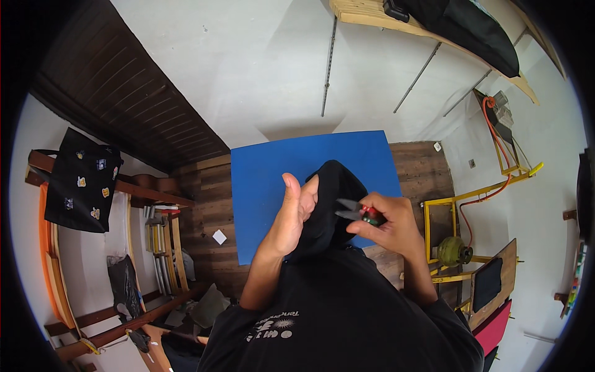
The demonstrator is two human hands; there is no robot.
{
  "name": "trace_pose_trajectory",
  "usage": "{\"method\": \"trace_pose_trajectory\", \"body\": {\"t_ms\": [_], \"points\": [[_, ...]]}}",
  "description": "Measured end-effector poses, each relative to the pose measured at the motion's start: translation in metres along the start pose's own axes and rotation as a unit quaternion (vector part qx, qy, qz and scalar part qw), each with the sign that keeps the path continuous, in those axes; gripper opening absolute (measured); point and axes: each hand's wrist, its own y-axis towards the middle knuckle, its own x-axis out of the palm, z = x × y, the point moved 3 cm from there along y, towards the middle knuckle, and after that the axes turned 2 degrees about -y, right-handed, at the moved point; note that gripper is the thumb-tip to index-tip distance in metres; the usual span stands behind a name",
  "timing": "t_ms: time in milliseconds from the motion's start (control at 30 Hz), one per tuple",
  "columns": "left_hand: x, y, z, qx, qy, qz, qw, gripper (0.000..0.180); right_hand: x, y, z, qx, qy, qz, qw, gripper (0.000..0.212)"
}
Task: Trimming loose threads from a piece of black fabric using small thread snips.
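Note:
My right hand (392, 224) is closed round the red and green handles of a pair of pliers (351, 209). The grey, pointed jaws are spread apart and point left with nothing between them. My left hand (290, 214) is held upright left of the pliers, its thumb stretched up and apart from the fingers. Those fingers lie beside black cloth (338, 180) between my hands; I cannot tell whether they touch it. Whether the cloth is part of my clothing is unclear. Beneath my hands a blue mat (266, 180) covers part of the floor.
Wooden floor (204, 204) surrounds the mat, with a small white square (219, 237) on it. At left stands a wooden rack (149, 192) with a black printed bag (83, 183). A yellow metal frame (427, 229) and a green gas cylinder (454, 251) stand at right. A wooden shelf (372, 15) hangs above.

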Motion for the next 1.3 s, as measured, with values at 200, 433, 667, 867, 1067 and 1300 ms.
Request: {"method": "trace_pose_trajectory", "body": {"t_ms": [200, 433, 667, 867, 1067, 1300], "points": [[-0.024, 0.015, 0.007, 0.043, 0.049, 0.04, 0.997, 0.104, 0.031, 0.001, 0.018, 0.149, 0.258, 0.082, 0.951, 0.031], [-0.012, 0.014, 0.053, 0.148, -0.031, 0.122, 0.981, 0.094, 0.039, 0.008, 0.051, 0.227, 0.296, 0.057, 0.926, 0.023], [-0.014, -0.031, 0.03, 0.231, -0.401, 0.012, 0.886, 0.067, 0.0, -0.003, 0.046, 0.188, 0.202, 0.191, 0.942, 0.006], [0.003, -0.075, -0.062, -0.023, -0.521, 0.062, 0.851, 0.069, 0.023, -0.015, 0.05, 0.229, 0.347, 0.158, 0.896, 0.007], [0.015, -0.094, -0.053, -0.048, -0.316, 0.005, 0.947, 0.06, 0.028, -0.011, 0.045, 0.225, 0.395, 0.134, 0.88, 0.007], [0.039, -0.075, -0.035, 0.088, -0.231, -0.028, 0.969, 0.063, 0.008, 0.016, 0.065, 0.157, 0.199, 0.181, 0.95, 0.011]]}}
